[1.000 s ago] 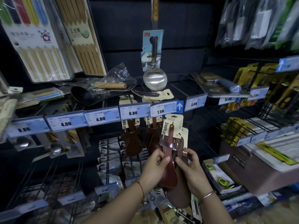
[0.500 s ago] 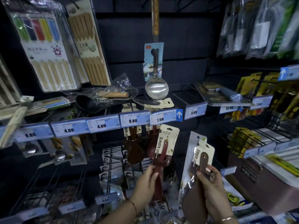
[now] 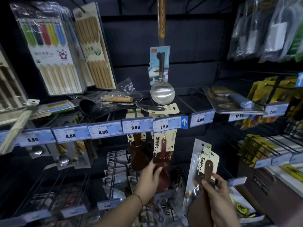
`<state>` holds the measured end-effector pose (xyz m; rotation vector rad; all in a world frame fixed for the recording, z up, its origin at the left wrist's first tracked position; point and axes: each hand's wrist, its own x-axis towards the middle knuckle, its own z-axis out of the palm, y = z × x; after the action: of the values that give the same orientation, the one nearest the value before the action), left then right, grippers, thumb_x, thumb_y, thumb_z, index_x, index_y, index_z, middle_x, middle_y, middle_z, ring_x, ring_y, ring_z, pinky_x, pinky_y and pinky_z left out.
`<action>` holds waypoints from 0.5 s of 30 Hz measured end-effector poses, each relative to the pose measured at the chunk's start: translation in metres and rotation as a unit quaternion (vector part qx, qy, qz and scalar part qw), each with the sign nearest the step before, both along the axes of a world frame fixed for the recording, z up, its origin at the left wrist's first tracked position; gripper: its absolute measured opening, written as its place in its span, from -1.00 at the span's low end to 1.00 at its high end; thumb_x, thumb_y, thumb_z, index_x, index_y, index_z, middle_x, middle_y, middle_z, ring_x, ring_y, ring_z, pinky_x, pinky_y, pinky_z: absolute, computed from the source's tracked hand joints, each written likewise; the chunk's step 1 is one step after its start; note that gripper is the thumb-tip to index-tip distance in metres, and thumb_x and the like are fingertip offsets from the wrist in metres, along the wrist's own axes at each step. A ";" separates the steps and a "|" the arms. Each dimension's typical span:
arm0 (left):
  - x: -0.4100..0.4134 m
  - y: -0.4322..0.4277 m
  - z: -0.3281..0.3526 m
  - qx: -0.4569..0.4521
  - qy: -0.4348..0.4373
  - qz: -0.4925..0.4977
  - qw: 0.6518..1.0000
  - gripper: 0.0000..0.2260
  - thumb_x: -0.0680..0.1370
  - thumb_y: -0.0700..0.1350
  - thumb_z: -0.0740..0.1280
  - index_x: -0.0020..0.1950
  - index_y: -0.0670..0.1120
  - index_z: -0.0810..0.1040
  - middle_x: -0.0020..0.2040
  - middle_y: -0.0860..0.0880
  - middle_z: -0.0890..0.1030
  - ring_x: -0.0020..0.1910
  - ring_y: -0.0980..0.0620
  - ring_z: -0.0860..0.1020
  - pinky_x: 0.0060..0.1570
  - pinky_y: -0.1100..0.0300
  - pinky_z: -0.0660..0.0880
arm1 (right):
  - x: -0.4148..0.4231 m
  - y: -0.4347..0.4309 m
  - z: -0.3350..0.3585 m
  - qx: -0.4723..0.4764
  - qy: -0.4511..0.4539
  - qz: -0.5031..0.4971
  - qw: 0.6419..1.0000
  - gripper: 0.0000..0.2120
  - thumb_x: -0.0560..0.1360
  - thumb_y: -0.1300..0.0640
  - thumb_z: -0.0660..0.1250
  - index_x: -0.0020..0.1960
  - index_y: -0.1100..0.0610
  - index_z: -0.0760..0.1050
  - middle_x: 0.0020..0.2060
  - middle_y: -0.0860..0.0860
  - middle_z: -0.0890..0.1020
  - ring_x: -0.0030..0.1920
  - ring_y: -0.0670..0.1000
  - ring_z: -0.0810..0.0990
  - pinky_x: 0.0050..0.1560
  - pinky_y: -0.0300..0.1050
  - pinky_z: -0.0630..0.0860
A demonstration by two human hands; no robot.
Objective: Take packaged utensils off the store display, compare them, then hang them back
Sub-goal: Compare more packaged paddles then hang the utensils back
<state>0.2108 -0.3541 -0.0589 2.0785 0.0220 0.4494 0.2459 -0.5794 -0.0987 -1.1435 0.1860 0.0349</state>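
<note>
Reddish-brown wood leads the head view: a rice paddle on its printed card is lifted by the left hand, thumb and fingers pinching the lower part. The card's top sits just under the 7.50 price tag, beside the hanging paddles below the 9.80 tag to its left. Whether the card's hole is over the peg I cannot tell from here, since the tag hides it. The right hand grasps a darker brown paddle by its handle, with a clear spoon packet pressed behind it. Both are held low and near, to the right of that row and well apart from any hook. I judge the taking down and comparing done and the hanging back under way. One pack is at its peg, perhaps not seated, and the two packs in the right hand are left to return.
</note>
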 end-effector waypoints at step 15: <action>0.017 -0.007 0.012 -0.027 -0.015 -0.031 0.999 -0.71 0.57 -0.11 0.30 0.20 0.24 0.49 0.13 0.19 0.62 0.16 0.28 0.54 0.18 0.32 0.46 | -0.012 0.000 0.011 0.009 0.012 0.027 1.000 -0.66 0.46 0.30 0.41 0.10 -0.05 0.48 -0.17 0.01 0.75 -0.21 0.01 0.73 -0.20 -0.05 0.58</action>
<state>0.2275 -0.3612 -0.0472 2.0144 -0.0475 0.4367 0.2338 -0.5798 -0.0873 -1.1302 0.1753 0.0987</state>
